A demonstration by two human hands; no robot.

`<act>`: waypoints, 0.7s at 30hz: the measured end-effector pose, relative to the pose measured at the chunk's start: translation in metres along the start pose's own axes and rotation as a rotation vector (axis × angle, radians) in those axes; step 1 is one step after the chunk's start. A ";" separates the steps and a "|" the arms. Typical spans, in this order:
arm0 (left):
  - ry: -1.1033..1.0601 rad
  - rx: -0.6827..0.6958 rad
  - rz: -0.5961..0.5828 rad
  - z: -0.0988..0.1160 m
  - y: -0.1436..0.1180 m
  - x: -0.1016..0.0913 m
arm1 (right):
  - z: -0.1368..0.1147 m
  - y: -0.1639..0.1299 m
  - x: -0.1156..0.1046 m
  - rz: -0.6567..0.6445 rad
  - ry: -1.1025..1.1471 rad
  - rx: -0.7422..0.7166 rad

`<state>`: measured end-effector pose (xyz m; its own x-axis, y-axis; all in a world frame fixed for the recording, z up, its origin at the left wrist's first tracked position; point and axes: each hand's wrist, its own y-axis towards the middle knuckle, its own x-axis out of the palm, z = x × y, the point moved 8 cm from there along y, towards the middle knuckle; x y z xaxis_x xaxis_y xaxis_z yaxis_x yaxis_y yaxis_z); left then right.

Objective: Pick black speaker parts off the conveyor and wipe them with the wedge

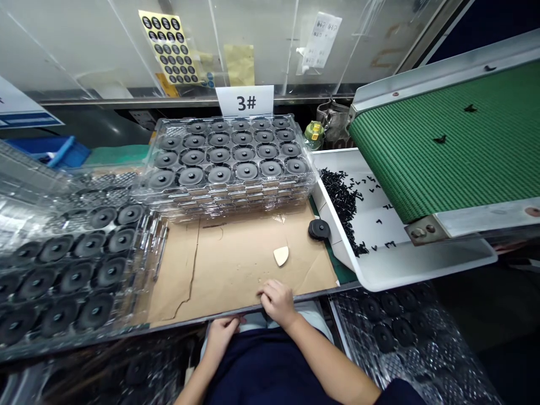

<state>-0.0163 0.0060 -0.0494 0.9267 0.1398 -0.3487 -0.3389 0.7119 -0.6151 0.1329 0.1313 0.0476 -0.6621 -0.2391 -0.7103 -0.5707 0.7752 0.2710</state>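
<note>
A small cream-coloured, flat, wedge-shaped piece [280,256] lies on the brown cardboard sheet [228,253] covering the bench, right of the sheet's middle, just beyond the right hand [277,299]. That hand is at the front edge, fingers bent and close together; whether they pinch anything cannot be told. The left hand [223,333] is at the same edge, further left, fingers curled, their grip hidden. A short stack of black rounded discs [319,229] sits by the sheet's right edge, beside a white plastic bin [405,271] containing a heap of small black parts [341,197]. A green conveyor belt [455,140] overhangs the bin. Stacked clear plastic trays [228,201] stand toward the back edge.
</note>
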 end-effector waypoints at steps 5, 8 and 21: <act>-0.014 -0.005 -0.005 0.006 -0.002 -0.001 | 0.001 -0.001 0.002 -0.002 -0.002 0.003; -0.030 -0.012 -0.003 0.008 -0.004 -0.001 | 0.002 -0.001 0.002 -0.001 0.001 0.004; -0.006 -0.014 -0.008 -0.006 0.002 0.000 | 0.001 -0.001 0.001 0.000 0.011 0.001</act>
<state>-0.0174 0.0032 -0.0546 0.9303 0.1382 -0.3397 -0.3336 0.7034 -0.6276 0.1332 0.1313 0.0460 -0.6673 -0.2455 -0.7031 -0.5704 0.7756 0.2705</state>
